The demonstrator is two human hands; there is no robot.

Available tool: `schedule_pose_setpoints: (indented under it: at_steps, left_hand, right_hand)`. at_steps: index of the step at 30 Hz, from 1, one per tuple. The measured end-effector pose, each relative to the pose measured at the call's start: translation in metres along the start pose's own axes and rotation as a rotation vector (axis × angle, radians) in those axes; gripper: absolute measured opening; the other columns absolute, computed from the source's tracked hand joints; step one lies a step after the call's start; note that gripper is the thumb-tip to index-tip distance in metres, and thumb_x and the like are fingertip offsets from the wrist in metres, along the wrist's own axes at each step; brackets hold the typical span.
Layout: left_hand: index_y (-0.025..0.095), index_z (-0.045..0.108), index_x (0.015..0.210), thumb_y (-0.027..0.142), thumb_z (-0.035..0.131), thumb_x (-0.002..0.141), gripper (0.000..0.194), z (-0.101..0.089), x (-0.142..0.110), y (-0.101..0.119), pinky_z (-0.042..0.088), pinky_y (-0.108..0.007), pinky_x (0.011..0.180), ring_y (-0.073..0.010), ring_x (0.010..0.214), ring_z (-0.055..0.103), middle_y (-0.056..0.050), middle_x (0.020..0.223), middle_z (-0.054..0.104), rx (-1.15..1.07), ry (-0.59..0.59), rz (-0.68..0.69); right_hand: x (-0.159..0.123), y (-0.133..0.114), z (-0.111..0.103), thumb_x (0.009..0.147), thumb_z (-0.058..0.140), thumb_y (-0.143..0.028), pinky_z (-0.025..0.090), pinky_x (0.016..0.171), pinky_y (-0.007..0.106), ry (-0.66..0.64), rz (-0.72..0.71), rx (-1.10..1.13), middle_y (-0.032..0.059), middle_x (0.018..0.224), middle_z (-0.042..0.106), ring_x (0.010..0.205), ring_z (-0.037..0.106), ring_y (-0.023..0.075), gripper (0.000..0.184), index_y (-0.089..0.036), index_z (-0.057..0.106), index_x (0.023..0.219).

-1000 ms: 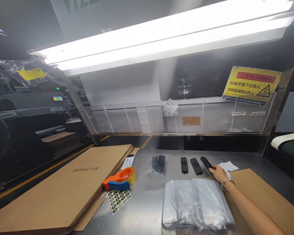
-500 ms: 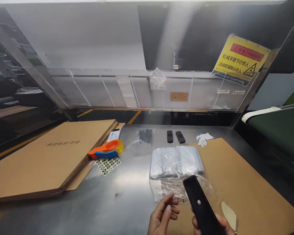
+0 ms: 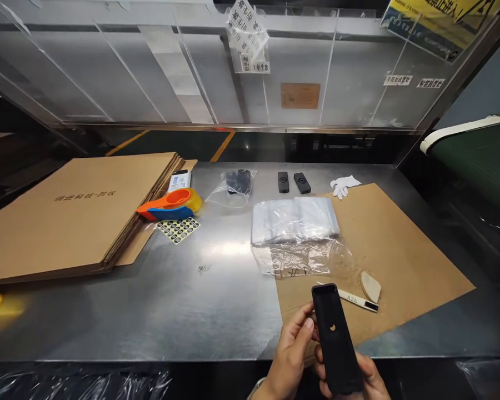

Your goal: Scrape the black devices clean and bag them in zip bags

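Note:
A long black remote control (image 3: 335, 339) is held upright near the table's front edge. My right hand (image 3: 370, 380) grips its lower end from underneath. My left hand (image 3: 290, 355) pinches its left side, thumb by the top corner. Two more black remotes (image 3: 292, 182) lie side by side at the back of the steel table (image 3: 200, 289). A stack of clear plastic bags (image 3: 294, 219) sits mid-table, with one loose crinkled bag (image 3: 300, 258) in front of it.
A stack of flat cardboard (image 3: 79, 208) fills the left; an orange-and-blue tape dispenser (image 3: 170, 204) and a sticker sheet (image 3: 178, 229) lie beside it. A cardboard sheet (image 3: 383, 250) on the right carries a white label strip (image 3: 358, 300). A white glove (image 3: 344, 185) and a bagged dark item (image 3: 235, 183) lie at the back.
My right hand picked a remote from the back row and brought it to the front edge. My left hand has closed onto its side. The view tilted down.

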State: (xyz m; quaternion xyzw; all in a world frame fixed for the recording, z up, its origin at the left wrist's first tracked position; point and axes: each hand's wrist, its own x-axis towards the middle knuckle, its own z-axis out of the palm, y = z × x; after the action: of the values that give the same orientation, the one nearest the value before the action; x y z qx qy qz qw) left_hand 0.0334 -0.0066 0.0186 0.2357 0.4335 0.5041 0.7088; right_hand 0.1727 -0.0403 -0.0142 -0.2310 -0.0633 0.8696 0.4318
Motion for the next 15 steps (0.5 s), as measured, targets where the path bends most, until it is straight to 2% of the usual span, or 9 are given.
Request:
schedule_pose_setpoints:
  at_steps: [2, 7, 9, 11, 13, 15]
  left_hand:
    - [0.019, 0.06, 0.11, 0.044, 0.056, 0.079, 0.04, 0.0, -0.002, 0.001, 0.043, -0.026, 0.076, -0.0124, 0.074, 0.054, -0.005, 0.086, 0.065, 0.003, -0.002, -0.009]
    - [0.021, 0.054, 0.116, 0.047, 0.055, 0.079, 0.045, -0.003, -0.001, -0.001, 0.043, -0.023, 0.059, -0.0083, 0.055, 0.05, -0.003, 0.078, 0.063, 0.001, -0.054, -0.049]
    - [0.021, 0.054, 0.116, 0.049, 0.055, 0.079, 0.047, -0.004, 0.0, -0.001, 0.045, -0.025, 0.06, -0.0087, 0.054, 0.051, -0.003, 0.077, 0.063, 0.021, -0.067, -0.048]
    - [0.02, 0.055, 0.116, 0.048, 0.053, 0.08, 0.046, -0.005, 0.001, -0.002, 0.048, -0.028, 0.069, -0.0123, 0.065, 0.057, -0.005, 0.085, 0.064, 0.049, -0.059, -0.034]
    - [0.019, 0.055, 0.116, 0.049, 0.051, 0.081, 0.046, -0.008, 0.001, -0.003, 0.045, -0.033, 0.085, -0.0187, 0.088, 0.059, -0.009, 0.1, 0.064, 0.102, -0.061, 0.021]
    - [0.019, 0.05, 0.122, 0.052, 0.059, 0.074, 0.059, -0.011, 0.0, -0.006, 0.037, -0.035, 0.099, -0.0244, 0.113, 0.049, -0.011, 0.121, 0.055, 0.171, -0.093, 0.106]
  right_hand:
    - [0.001, 0.002, 0.002, 0.069, 0.07, -0.045, 0.044, 0.065, 0.028, 0.021, -0.008, 0.003, 0.0094, 0.098, 0.066, 0.083, 0.059, 0.02, 0.04, -0.017, 0.068, 0.098]
    - [0.004, 0.004, 0.006, 0.068, 0.07, -0.045, 0.043, 0.064, 0.026, 0.033, 0.006, 0.049, 0.0077, 0.095, 0.066, 0.081, 0.058, 0.0187, 0.037, -0.019, 0.069, 0.094]
    - [0.003, 0.003, 0.005, 0.068, 0.069, -0.046, 0.043, 0.064, 0.025, 0.026, 0.002, 0.051, 0.0069, 0.095, 0.066, 0.081, 0.058, 0.018, 0.037, -0.019, 0.069, 0.093]
    - [0.002, 0.004, 0.002, 0.068, 0.068, -0.048, 0.045, 0.066, 0.026, 0.035, 0.001, 0.009, 0.0063, 0.095, 0.067, 0.081, 0.059, 0.0176, 0.037, -0.02, 0.069, 0.093]
    - [0.002, 0.005, -0.003, 0.071, 0.066, -0.048, 0.046, 0.075, 0.03, 0.062, -0.017, -0.091, 0.0059, 0.097, 0.067, 0.087, 0.059, 0.0188, 0.038, -0.022, 0.067, 0.098]
    - [0.003, 0.007, -0.011, 0.072, 0.065, -0.046, 0.042, 0.09, 0.036, 0.095, -0.084, -0.296, 0.0067, 0.107, 0.064, 0.1, 0.057, 0.0214, 0.044, -0.023, 0.062, 0.11]
